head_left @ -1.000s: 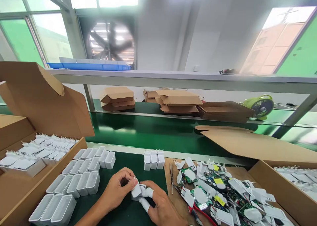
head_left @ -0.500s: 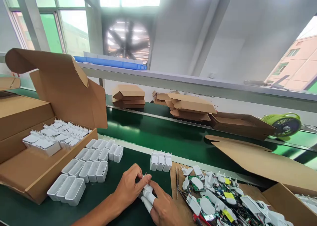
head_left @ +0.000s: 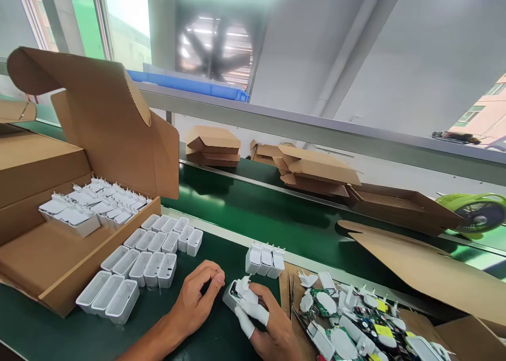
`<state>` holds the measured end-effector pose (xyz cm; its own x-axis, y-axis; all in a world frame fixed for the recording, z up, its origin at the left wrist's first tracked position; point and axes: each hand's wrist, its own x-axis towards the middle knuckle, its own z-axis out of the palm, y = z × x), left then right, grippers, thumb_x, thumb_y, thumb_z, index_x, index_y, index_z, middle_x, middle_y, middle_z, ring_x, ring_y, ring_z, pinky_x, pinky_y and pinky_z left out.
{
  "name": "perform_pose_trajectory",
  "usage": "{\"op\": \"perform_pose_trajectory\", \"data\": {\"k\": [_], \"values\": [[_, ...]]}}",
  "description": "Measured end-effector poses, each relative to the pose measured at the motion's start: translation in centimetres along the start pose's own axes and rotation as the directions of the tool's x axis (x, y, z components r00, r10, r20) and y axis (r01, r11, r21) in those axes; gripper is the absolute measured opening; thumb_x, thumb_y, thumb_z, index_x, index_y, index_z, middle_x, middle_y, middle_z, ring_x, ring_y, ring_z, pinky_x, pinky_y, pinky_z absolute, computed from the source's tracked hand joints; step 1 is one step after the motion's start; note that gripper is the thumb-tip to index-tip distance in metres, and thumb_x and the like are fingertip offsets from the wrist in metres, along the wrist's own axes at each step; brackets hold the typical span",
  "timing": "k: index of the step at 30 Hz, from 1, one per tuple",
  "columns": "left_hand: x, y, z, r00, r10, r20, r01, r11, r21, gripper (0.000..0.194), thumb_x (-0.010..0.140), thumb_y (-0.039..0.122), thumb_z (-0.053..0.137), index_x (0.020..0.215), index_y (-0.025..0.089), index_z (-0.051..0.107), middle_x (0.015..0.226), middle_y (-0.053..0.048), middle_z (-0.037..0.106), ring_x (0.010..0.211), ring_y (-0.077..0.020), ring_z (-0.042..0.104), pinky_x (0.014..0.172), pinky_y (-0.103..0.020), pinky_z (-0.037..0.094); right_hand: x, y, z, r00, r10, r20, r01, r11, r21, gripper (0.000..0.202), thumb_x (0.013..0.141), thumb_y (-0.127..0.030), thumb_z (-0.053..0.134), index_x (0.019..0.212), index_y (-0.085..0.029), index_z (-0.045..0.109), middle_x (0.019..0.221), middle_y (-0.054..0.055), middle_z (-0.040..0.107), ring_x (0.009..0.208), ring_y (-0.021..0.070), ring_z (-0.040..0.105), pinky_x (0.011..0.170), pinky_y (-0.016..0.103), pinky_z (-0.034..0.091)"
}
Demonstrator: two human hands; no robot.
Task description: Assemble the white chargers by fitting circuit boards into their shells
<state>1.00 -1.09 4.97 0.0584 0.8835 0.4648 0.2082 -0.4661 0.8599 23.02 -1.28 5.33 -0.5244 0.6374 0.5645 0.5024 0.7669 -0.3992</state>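
Note:
My right hand (head_left: 272, 324), with white covers on some fingers, grips a white plug charger (head_left: 242, 291) over the green mat. The charger's casing is tilted and its end is open, with dark parts showing inside and a white plug piece at the top. To the left, my left hand (head_left: 200, 292) hovers apart from it. Its fingers are curled with the thumb tip against the index finger, and I see nothing in them. Beyond my hands stands a group of three white chargers (head_left: 264, 260), pins up. Rows of hollow white casings (head_left: 144, 266) lie left of my left hand.
An open cardboard box (head_left: 98, 255) at left holds several white chargers (head_left: 85, 208). At right, circuit boards and white plug parts (head_left: 348, 319) lie piled on cardboard, with tweezers (head_left: 291, 290) beside them. Behind runs a green conveyor (head_left: 237, 203) bearing cardboard boxes (head_left: 312, 166) and a green fan (head_left: 474, 213).
My left hand has drawn away to the left from the charger that both hands were around. The right hand still holds it, now with its open end in sight. The view has shifted slightly.

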Motion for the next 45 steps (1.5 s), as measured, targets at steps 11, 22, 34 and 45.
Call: {"op": "perform_pose_trajectory", "data": {"k": [11, 22, 34, 45], "values": [[-0.2, 0.2, 0.4, 0.997, 0.005, 0.073, -0.007, 0.999, 0.032, 0.025, 0.109, 0.028, 0.046, 0.099, 0.022, 0.067, 0.103, -0.008, 0.069, 0.097, -0.0208, 0.066, 0.087, -0.032, 0.053, -0.3, 0.1, 1.4, 0.989, 0.132, 0.059, -0.136, 0.987, 0.08, 0.036, 0.096, -0.011, 0.054, 0.126, -0.028, 0.064, 0.112, 0.007, 0.07, 0.095, 0.0212, 0.073, 0.084, 0.029, 0.062], [-1.1, -1.2, 0.6, 0.978, 0.028, 0.208, -0.058, 0.989, 0.137, 0.041, 0.106, 0.031, 0.053, 0.148, 0.031, 0.055, 0.157, -0.012, 0.052, 0.142, -0.0304, 0.053, 0.117, -0.048, 0.048, -1.6, 0.9, 2.1, 0.981, 0.189, 0.05, -0.192, 0.978, 0.077, 0.053, 0.091, -0.005, 0.052, 0.138, -0.027, 0.059, 0.132, 0.012, 0.061, 0.11, 0.0234, 0.069, 0.095, 0.035, 0.06], [-1.6, -1.9, 1.6, 0.947, -0.054, 0.316, 0.023, 0.995, 0.099, 0.054, 0.105, 0.03, 0.055, 0.157, 0.032, 0.041, 0.161, -0.011, 0.05, 0.147, -0.0307, 0.049, 0.122, -0.055, 0.041, -2.5, 1.5, 2.0, 0.987, 0.146, 0.06, -0.144, 0.989, -0.047, 0.079, 0.084, 0.0, 0.051, 0.159, -0.022, 0.04, 0.161, 0.021, 0.042, 0.127, 0.0293, 0.067, 0.105, 0.041, 0.059], [-1.5, -2.0, 2.1, 0.948, 0.072, 0.311, -0.138, 0.971, 0.196, 0.059, 0.102, 0.011, 0.046, 0.157, 0.032, 0.044, 0.161, -0.01, 0.049, 0.146, -0.0292, 0.05, 0.12, -0.05, 0.045, -3.1, 2.2, 2.7, 0.981, 0.174, 0.089, -0.166, 0.982, -0.094, 0.089, 0.086, 0.001, 0.044, 0.167, -0.024, 0.015, 0.16, 0.018, 0.045, 0.131, 0.0273, 0.064, 0.106, 0.039, 0.058]]}}
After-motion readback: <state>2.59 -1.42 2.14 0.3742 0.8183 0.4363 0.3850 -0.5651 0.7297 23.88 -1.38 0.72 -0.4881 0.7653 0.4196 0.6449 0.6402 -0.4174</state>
